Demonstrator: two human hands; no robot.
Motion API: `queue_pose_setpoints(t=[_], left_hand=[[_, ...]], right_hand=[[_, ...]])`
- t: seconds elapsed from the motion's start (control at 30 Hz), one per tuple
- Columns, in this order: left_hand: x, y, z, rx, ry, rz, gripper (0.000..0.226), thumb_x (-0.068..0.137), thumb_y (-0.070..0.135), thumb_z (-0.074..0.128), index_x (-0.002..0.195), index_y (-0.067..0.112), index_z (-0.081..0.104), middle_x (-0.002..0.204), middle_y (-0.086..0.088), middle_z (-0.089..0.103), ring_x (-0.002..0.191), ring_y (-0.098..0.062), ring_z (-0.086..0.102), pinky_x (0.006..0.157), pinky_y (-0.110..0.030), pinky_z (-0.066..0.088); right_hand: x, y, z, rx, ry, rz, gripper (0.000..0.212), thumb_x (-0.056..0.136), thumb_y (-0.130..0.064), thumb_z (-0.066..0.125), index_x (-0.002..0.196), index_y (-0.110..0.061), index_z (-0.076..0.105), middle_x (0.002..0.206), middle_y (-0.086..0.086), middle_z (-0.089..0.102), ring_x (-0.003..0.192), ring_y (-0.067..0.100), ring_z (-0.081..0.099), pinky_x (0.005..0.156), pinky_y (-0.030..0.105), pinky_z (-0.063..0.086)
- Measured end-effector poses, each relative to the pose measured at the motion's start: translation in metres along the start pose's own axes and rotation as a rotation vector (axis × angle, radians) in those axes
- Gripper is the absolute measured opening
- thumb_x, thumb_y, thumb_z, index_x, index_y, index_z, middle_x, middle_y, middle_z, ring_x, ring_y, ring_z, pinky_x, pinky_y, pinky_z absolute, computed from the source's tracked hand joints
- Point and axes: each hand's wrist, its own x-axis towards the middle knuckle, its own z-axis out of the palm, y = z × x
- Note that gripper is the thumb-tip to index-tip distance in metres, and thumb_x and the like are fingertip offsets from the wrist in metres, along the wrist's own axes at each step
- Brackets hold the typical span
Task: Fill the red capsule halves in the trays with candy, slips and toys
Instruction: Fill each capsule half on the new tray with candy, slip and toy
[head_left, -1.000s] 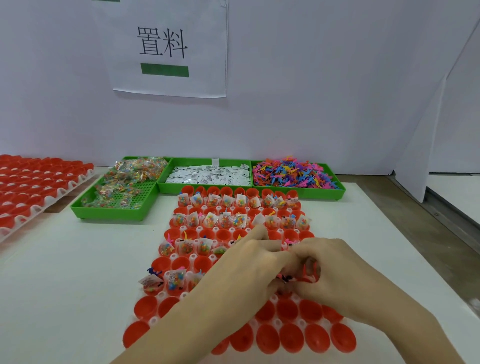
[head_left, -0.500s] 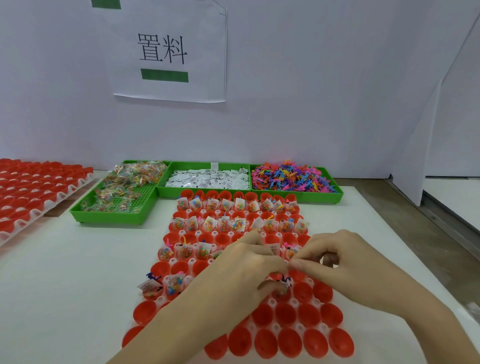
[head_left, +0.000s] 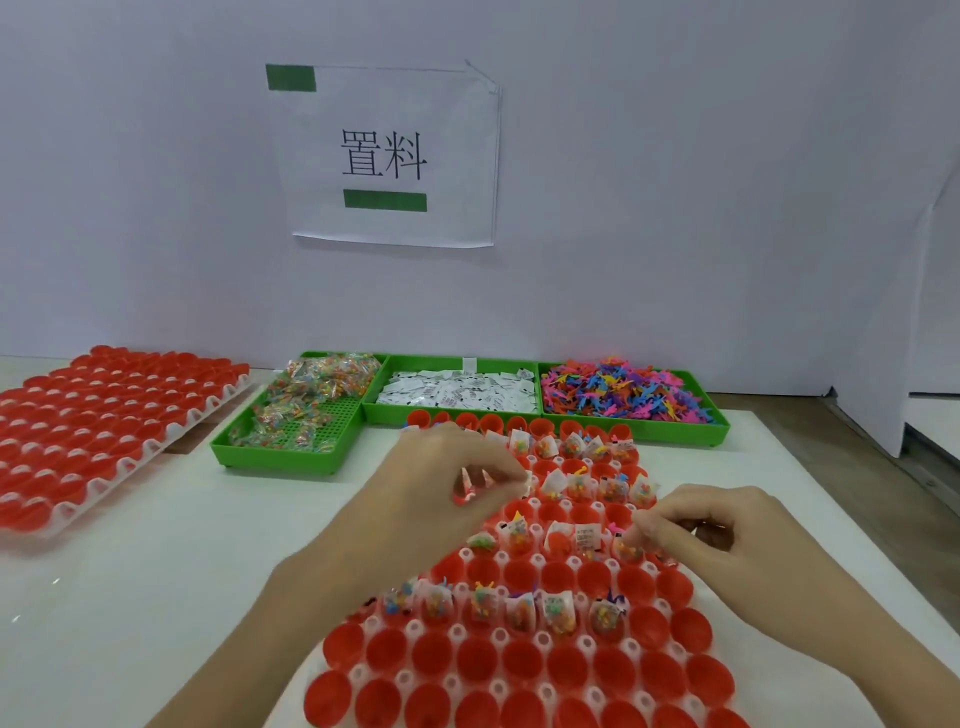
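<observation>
Head view, looking down at a white table (head_left: 130, 571) set against a pale wall. A tray of red capsule halves (head_left: 524, 670) lay directly in front of the person, running from the near edge back toward three green bins. Several rows of halves already held small clear packets and bits of colour; the nearest rows and a few rows between them stood empty.

The left hand (head_left: 441, 499) hovered over the far left part of this tray, fingers curled inward around small items that were too blurred to name. The right hand (head_left: 722, 540) hung over the tray's right side, near the middle rows, thumb and fingertips (head_left: 647, 530) pinched together just above a filled half; whether they held anything could not be told.

Behind the tray, touching one another in a row, sat a green bin of candy packets (head_left: 306, 410) on the left, a green bin of white paper slips (head_left: 457, 392) in the middle, and a green bin of small multicoloured plastic toys (head_left: 623, 395) on the right. A second tray of empty red halves (head_left: 98, 426) lay well apart at the far left. A paper sign (head_left: 389, 156) with two printed characters and green bars hung on the wall
</observation>
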Motion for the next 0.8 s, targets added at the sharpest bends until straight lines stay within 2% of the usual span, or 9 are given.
queue_pose_setpoints(t=[0.07, 0.13, 0.2, 0.33, 0.4, 0.47, 0.6, 0.73, 0.8], left_hand=[[0.01, -0.033, -0.024, 0.032, 0.109, -0.135, 0.008, 0.094, 0.031, 0.071, 0.095, 0.029, 0.079, 0.08, 0.02, 0.072, 0.074, -0.003, 0.065, 0.064, -0.01, 0.048], [0.019, -0.076, -0.044, 0.141, 0.175, -0.271, 0.011, 0.096, 0.026, 0.07, 0.096, 0.02, 0.079, 0.084, 0.011, 0.074, 0.071, -0.001, 0.063, 0.063, -0.009, 0.044], [0.023, -0.119, -0.056, 0.24, 0.186, -0.413, 0.013, 0.096, 0.019, 0.069, 0.101, 0.01, 0.078, 0.094, -0.002, 0.076, 0.075, -0.009, 0.064, 0.068, -0.019, 0.049], [0.019, -0.183, -0.065, 0.447, 0.013, -0.565, 0.029, 0.097, 0.023, 0.069, 0.119, 0.005, 0.072, 0.122, -0.013, 0.072, 0.104, -0.027, 0.067, 0.093, -0.038, 0.052], [0.015, -0.199, -0.065, 0.544, -0.101, -0.536, 0.035, 0.099, 0.029, 0.066, 0.128, 0.009, 0.069, 0.134, -0.01, 0.067, 0.119, -0.028, 0.063, 0.102, -0.038, 0.047], [0.014, -0.207, -0.062, 0.568, -0.147, -0.512, 0.032, 0.101, 0.025, 0.063, 0.13, 0.012, 0.068, 0.138, -0.008, 0.065, 0.123, -0.028, 0.061, 0.104, -0.036, 0.044], [0.016, -0.21, -0.053, 0.573, -0.065, -0.487, 0.017, 0.094, 0.007, 0.068, 0.11, 0.009, 0.073, 0.115, -0.011, 0.074, 0.106, -0.03, 0.065, 0.09, -0.036, 0.049], [0.014, -0.2, -0.05, 0.623, 0.0, -0.457, 0.008, 0.092, 0.001, 0.067, 0.094, 0.009, 0.068, 0.098, -0.01, 0.072, 0.091, -0.03, 0.064, 0.078, -0.042, 0.053], [0.012, -0.197, -0.05, 0.652, 0.042, -0.419, 0.012, 0.09, 0.001, 0.07, 0.087, 0.009, 0.061, 0.092, -0.01, 0.068, 0.082, -0.03, 0.062, 0.07, -0.043, 0.052]], right_hand=[[0.001, -0.002, 0.0, -0.023, 0.019, -0.003, 0.022, 0.087, -0.05, 0.059, 0.076, -0.046, 0.078, 0.076, -0.02, 0.072, 0.06, 0.009, 0.059, 0.057, 0.012, 0.044], [0.001, -0.005, 0.001, -0.03, 0.034, -0.013, 0.026, 0.083, -0.058, 0.055, 0.075, -0.046, 0.077, 0.074, -0.019, 0.071, 0.056, 0.018, 0.053, 0.054, 0.014, 0.042], [0.002, -0.006, 0.002, -0.03, 0.036, -0.018, 0.027, 0.083, -0.058, 0.055, 0.076, -0.046, 0.077, 0.075, -0.018, 0.071, 0.058, 0.02, 0.053, 0.055, 0.016, 0.044], [0.004, -0.004, 0.006, -0.029, 0.036, 0.001, 0.022, 0.087, -0.052, 0.059, 0.077, -0.045, 0.078, 0.077, -0.018, 0.072, 0.058, 0.019, 0.056, 0.058, 0.022, 0.048], [0.004, -0.003, 0.007, -0.034, 0.039, 0.007, 0.023, 0.086, -0.054, 0.058, 0.077, -0.045, 0.077, 0.076, -0.019, 0.071, 0.057, 0.018, 0.056, 0.057, 0.022, 0.048], [0.005, -0.002, 0.008, -0.028, 0.049, 0.012, 0.023, 0.088, -0.051, 0.059, 0.076, -0.044, 0.077, 0.076, -0.018, 0.072, 0.056, 0.011, 0.056, 0.056, 0.016, 0.045], [0.006, -0.001, 0.01, -0.025, 0.056, 0.021, 0.027, 0.083, -0.057, 0.055, 0.076, -0.044, 0.077, 0.081, -0.019, 0.073, 0.064, 0.008, 0.061, 0.061, 0.014, 0.046], [0.007, 0.001, 0.013, -0.02, 0.041, 0.029, 0.02, 0.09, -0.046, 0.061, 0.077, -0.046, 0.077, 0.082, -0.021, 0.074, 0.078, 0.0, 0.066, 0.069, 0.009, 0.046], [0.008, 0.001, 0.014, -0.023, 0.031, 0.03, 0.021, 0.092, -0.042, 0.063, 0.077, -0.047, 0.076, 0.081, -0.02, 0.074, 0.078, 0.003, 0.066, 0.069, 0.012, 0.047]])
